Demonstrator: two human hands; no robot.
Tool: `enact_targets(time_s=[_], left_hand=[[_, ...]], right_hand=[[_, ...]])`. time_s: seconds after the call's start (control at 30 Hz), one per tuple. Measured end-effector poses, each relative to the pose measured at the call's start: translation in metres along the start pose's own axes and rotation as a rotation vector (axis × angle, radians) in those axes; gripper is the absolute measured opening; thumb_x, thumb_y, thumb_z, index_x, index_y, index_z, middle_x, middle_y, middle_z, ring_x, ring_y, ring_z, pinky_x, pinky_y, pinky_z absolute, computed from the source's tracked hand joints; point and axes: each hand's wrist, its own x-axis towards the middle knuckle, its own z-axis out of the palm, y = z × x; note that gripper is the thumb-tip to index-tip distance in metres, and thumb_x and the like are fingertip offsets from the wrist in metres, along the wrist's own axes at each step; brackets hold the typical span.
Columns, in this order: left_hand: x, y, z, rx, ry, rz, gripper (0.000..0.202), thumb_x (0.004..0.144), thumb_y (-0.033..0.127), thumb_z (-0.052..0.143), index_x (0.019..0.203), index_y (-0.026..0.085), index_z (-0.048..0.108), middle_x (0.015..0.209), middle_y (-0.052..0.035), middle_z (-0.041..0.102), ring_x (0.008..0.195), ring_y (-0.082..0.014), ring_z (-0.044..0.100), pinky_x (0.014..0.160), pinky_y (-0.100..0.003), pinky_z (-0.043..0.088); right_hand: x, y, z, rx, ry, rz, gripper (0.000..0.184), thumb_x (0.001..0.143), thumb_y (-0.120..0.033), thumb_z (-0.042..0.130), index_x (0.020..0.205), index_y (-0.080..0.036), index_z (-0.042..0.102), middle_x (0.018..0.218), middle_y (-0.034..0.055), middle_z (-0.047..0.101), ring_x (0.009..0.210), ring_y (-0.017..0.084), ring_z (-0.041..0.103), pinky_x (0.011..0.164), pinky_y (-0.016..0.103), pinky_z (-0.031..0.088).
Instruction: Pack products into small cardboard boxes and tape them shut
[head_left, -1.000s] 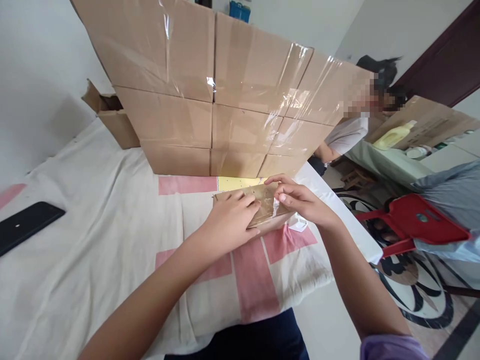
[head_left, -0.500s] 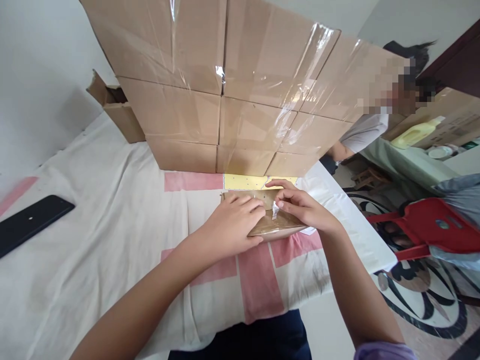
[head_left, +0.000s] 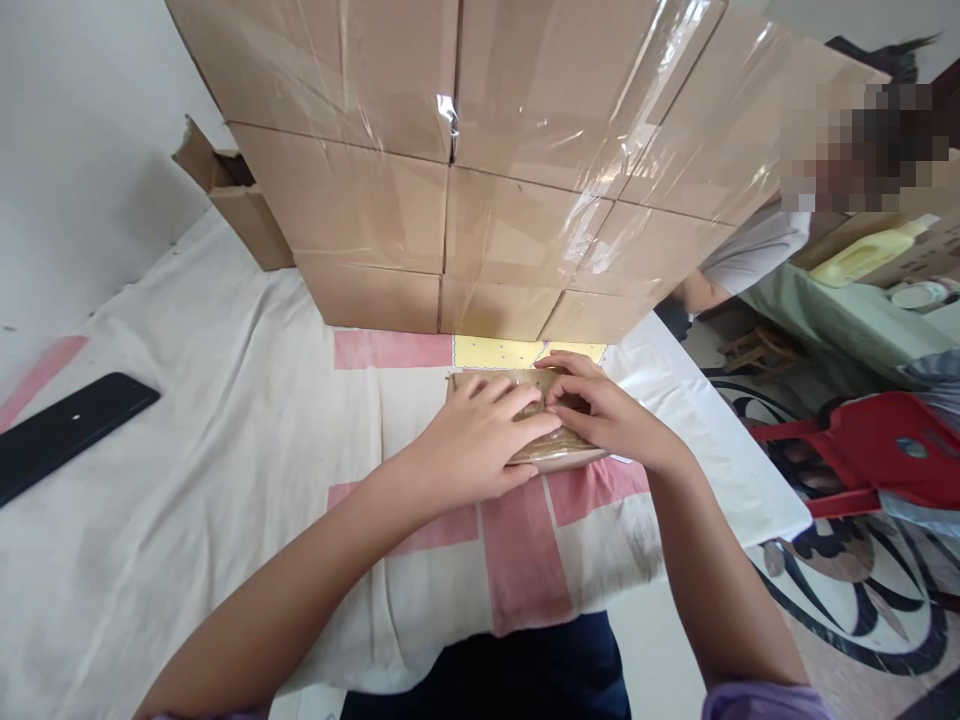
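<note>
A small brown cardboard box (head_left: 559, 458) with shiny clear tape lies on the cloth in front of me. My left hand (head_left: 491, 435) covers its left part, fingers spread across the top and thumb down at the front side. From the right, my right hand (head_left: 600, 408) bends over the box top, thumb and forefinger pinched together beside my left forefinger. Whatever is between those fingertips is hidden now.
A wall of stacked, taped cartons (head_left: 517, 225) rises just behind the box. An opened carton (head_left: 255, 220) stands at the left, a black phone (head_left: 71, 435) nearer. Beyond the right table edge are a red chair (head_left: 892, 450), a yellow bottle (head_left: 862, 258) and another person (head_left: 769, 245).
My left forefinger has reached right to my right fingertips. The small whitish strip pinched by my right hand is no longer visible. The view has shifted slightly.
</note>
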Motion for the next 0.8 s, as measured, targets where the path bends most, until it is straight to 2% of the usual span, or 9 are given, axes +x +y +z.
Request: enact_targets(time_s=[0.27, 0.4, 0.6, 0.73, 0.8], left_hand=[[0.0, -0.001, -0.001, -0.012, -0.022, -0.01, 0.026, 0.092, 0.035, 0.062, 0.116, 0.03, 0.07, 0.117, -0.0056, 0.059, 0.112, -0.029, 0.051, 0.091, -0.044, 0.035], [0.001, 0.0, -0.001, -0.004, 0.002, -0.008, 0.025, 0.093, 0.035, 0.061, 0.115, 0.029, 0.07, 0.113, -0.0061, 0.059, 0.11, -0.0281, 0.051, 0.091, -0.043, 0.035], [0.001, 0.002, 0.0, 0.008, -0.04, 0.009, 0.025, 0.094, 0.032, 0.059, 0.116, 0.025, 0.07, 0.103, -0.0065, 0.06, 0.101, -0.0257, 0.053, 0.09, -0.041, 0.037], [0.001, 0.002, -0.003, 0.02, -0.068, 0.031, 0.026, 0.095, 0.031, 0.057, 0.118, 0.023, 0.069, 0.103, -0.0069, 0.063, 0.103, -0.0257, 0.053, 0.091, -0.04, 0.038], [0.0, 0.002, -0.003, 0.02, -0.061, 0.05, 0.026, 0.098, 0.031, 0.054, 0.117, 0.023, 0.068, 0.105, -0.0066, 0.065, 0.105, -0.0259, 0.053, 0.091, -0.04, 0.037]], right_hand=[[0.002, -0.006, 0.0, 0.01, 0.034, 0.036, 0.018, 0.096, -0.031, 0.054, 0.083, -0.023, 0.065, 0.137, 0.0082, 0.055, 0.137, 0.031, 0.045, 0.117, 0.056, 0.032], [0.003, -0.009, 0.002, -0.021, 0.047, 0.05, 0.017, 0.093, -0.03, 0.056, 0.079, -0.023, 0.062, 0.132, 0.0091, 0.058, 0.131, 0.032, 0.048, 0.112, 0.056, 0.037], [0.008, -0.007, 0.004, -0.097, 0.047, 0.053, 0.015, 0.09, -0.027, 0.061, 0.076, -0.023, 0.055, 0.117, 0.0078, 0.06, 0.115, 0.029, 0.053, 0.1, 0.05, 0.042], [0.008, -0.001, 0.008, -0.117, 0.18, 0.042, 0.034, 0.081, -0.027, 0.071, 0.077, -0.026, 0.037, 0.098, 0.0063, 0.058, 0.092, 0.026, 0.054, 0.08, 0.041, 0.045], [0.006, 0.0, 0.011, -0.175, 0.297, 0.072, 0.041, 0.078, -0.032, 0.076, 0.078, -0.026, 0.036, 0.093, 0.0055, 0.055, 0.088, 0.026, 0.052, 0.076, 0.041, 0.046]])
